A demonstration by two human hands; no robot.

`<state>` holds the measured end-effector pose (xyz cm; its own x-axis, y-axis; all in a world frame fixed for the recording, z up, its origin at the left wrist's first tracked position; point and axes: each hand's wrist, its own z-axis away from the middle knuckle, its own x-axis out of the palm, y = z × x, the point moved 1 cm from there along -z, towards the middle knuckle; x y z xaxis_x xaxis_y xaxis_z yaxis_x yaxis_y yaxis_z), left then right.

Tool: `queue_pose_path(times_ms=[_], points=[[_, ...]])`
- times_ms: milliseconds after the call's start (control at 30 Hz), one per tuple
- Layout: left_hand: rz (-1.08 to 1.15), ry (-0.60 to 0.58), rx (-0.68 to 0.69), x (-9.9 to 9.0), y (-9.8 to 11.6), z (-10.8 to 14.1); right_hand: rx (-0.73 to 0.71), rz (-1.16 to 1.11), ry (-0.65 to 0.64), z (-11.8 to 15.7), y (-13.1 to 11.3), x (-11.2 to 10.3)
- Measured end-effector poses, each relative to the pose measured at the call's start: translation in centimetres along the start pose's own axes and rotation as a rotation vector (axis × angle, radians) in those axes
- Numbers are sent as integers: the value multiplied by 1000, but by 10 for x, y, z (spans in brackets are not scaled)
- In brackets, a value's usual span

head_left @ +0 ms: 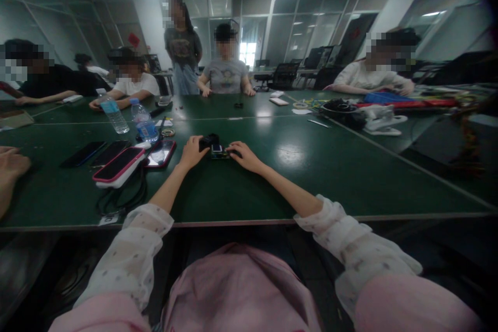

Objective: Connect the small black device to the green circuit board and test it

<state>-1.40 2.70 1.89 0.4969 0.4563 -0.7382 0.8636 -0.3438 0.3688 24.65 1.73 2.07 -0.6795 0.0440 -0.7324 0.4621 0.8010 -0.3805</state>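
A small circuit board (220,155) with a little light-coloured screen lies on the green table in front of me. My left hand (192,152) is closed on a black piece, perhaps a casing (209,140), at the board's left and far side. From the other side my right hand (244,157) grips the board's right edge between thumb and fingers. Both forearms reach in over the near table edge. Fine parts of the board are too small to make out.
To the left are phones, one a pink-rimmed phone (120,165), a black cable (124,197) and two water bottles (144,122). Another person's hand (13,166) rests at far left. A pen (319,123) and a black bundle (340,109) lie right. Several people sit around the table (264,192).
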Motion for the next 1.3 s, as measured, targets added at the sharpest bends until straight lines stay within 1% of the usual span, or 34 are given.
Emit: queue_pose_path(times_ms=[100,167,267,367,467,533,567,633,733,867,967,1067,1200,1300], points=[[32,-49,-17,2,-5,0,-7,10,9,0,1,1],[58,-61,-21,2,-6,1,-10,14,13,0,2,1],[100,-36,-15,1,-5,0,-11,13,21,1,2,1],[177,31,-25,-3,-2,-4,-11,-9,42,1,0,-1],[358,121,-61,-9,2,-11,10,-46,117,0,1,-3],[530,144,-71,-14,4,-16,42,-66,188,-1,3,-5],[610,138,-66,-16,6,-17,61,-74,222,-1,4,-5],[720,104,-56,-20,11,-19,106,-76,285,-1,8,-6],[808,10,-57,-21,19,-16,159,-62,368,-1,13,-7],[853,-142,-30,-18,29,-9,176,-69,409,-1,16,-5],[834,-205,-3,-16,32,-5,170,-100,384,-2,12,-3],[824,-257,13,-17,34,-3,144,-122,322,-1,6,-4],[847,-296,32,-19,36,-2,112,-106,247,1,-1,-5],[859,-311,39,-19,37,-2,115,-108,240,1,-1,-4]])
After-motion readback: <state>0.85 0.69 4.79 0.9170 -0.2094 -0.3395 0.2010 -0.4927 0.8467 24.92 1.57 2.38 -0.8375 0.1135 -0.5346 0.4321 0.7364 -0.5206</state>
